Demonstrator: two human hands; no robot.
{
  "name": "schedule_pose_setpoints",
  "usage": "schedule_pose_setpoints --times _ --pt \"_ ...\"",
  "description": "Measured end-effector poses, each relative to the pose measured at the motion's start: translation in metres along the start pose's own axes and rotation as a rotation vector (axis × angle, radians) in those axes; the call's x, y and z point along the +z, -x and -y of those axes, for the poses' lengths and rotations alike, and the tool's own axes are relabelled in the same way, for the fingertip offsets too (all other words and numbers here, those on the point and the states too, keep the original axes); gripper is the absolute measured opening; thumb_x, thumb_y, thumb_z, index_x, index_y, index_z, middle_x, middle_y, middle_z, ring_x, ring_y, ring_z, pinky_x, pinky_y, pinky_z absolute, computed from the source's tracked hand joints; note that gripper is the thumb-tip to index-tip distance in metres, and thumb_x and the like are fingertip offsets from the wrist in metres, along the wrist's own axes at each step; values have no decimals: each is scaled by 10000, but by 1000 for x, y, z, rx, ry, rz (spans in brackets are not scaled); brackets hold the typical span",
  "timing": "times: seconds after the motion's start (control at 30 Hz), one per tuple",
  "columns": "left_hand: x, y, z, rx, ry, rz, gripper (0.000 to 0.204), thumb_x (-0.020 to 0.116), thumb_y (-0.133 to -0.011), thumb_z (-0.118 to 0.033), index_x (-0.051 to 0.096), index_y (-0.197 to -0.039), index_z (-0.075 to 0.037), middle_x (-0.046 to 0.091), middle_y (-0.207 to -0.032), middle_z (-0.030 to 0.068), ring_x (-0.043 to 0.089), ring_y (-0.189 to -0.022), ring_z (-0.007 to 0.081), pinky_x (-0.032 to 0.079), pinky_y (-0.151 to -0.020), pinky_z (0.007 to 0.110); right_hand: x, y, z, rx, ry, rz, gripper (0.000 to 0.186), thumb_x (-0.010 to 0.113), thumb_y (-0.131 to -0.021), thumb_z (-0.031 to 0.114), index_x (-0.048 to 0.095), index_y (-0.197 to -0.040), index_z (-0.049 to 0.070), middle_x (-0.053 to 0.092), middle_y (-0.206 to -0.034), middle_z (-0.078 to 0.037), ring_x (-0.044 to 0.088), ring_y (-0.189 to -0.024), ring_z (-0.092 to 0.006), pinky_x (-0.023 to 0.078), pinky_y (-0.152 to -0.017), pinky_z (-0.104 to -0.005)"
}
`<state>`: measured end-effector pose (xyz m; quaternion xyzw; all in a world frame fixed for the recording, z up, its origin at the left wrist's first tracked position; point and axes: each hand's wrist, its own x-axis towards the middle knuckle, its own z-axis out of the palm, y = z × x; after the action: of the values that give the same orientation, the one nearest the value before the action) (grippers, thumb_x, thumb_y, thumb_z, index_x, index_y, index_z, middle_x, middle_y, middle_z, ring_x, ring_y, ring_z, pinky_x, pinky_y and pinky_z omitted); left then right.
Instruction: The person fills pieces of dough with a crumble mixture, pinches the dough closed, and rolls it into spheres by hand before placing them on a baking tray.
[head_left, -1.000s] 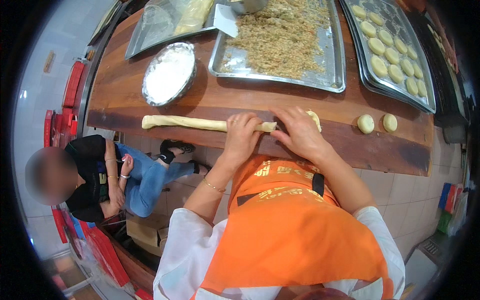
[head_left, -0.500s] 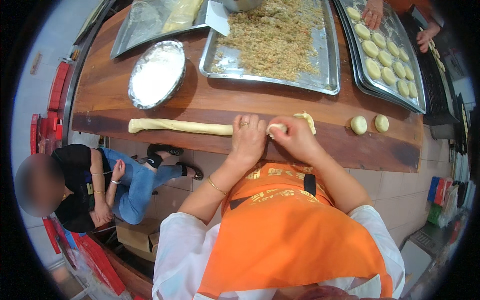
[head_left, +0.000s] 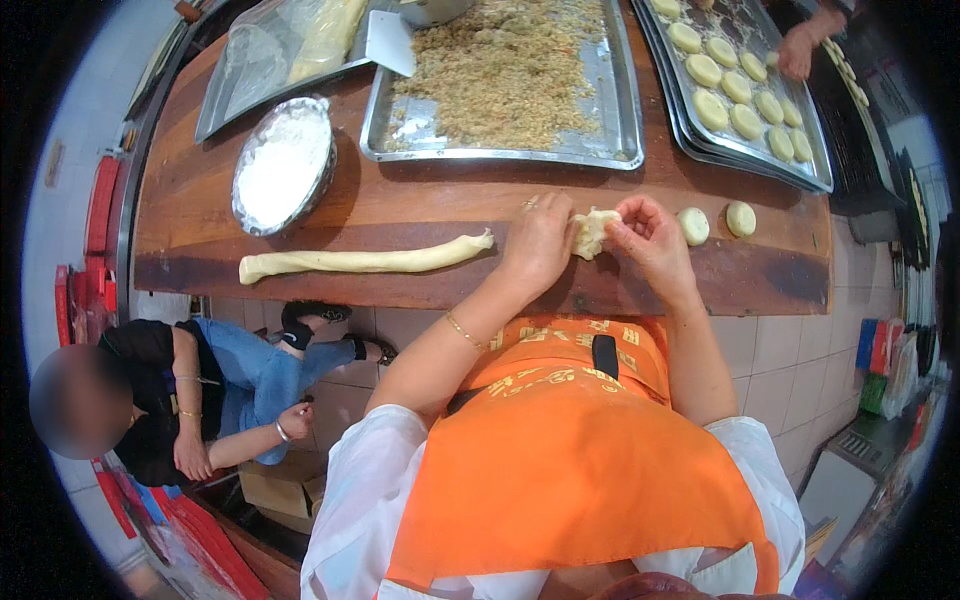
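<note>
Between my hands, above the front of the wooden table, is a ragged, flattened piece of pale dough. My left hand has its fingers closed at the dough's left side; the fingertips are partly hidden. My right hand pinches its right side between thumb and fingers. To the left lies a long dough rope, torn at its right end and apart from my left hand. Just beyond my right hand sit two round dough pieces, one close by and another farther right.
A large tray of crumbly filling lies across the table. A bowl of white flour stands left of it. Stacked trays at right hold several dough rounds; a co-worker's hand is beside them. Another person sits at the left.
My left hand has left the dough rope and moved right. Both hands now hold the ragged dough. The co-worker's hand over the dough rounds has drawn back, and the view has shifted slightly.
</note>
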<state>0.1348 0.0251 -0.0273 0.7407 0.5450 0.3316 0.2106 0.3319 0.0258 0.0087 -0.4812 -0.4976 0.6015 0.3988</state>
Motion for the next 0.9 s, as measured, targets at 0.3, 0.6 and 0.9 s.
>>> schedule_pose_setpoints --times 0.3,0.6,0.9 --pt "-43 17 8 -225 107 222 145 650 -898 -50 621 -1009 39 693 -873 209 686 -785 337 535 -716 406 31 -5 -2 -79 381 152 147 731 -891 124 643 -951 22 650 -863 -44 631 -771 -151 500 -694 -294" --pt "-15 -18 -2 67 127 -140 291 510 -845 114 638 -1093 30 663 -1016 227 654 -961 398 529 -824 426 22 -17 -9 -424 461 -170 178 634 -953 119 691 -1100 35 681 -1019 -125 657 -923 -231 517 -801 -338" --pt "8 -15 -16 432 -318 383 794 660 -894 -477 350 -1549 -153 243 -1626 170 259 -1494 345 192 -1208 538 -7 -1 -12 -407 74 -402 189 575 -994 64 661 -1149 1 685 -1083 -82 643 -933 -147 505 -825 -267"
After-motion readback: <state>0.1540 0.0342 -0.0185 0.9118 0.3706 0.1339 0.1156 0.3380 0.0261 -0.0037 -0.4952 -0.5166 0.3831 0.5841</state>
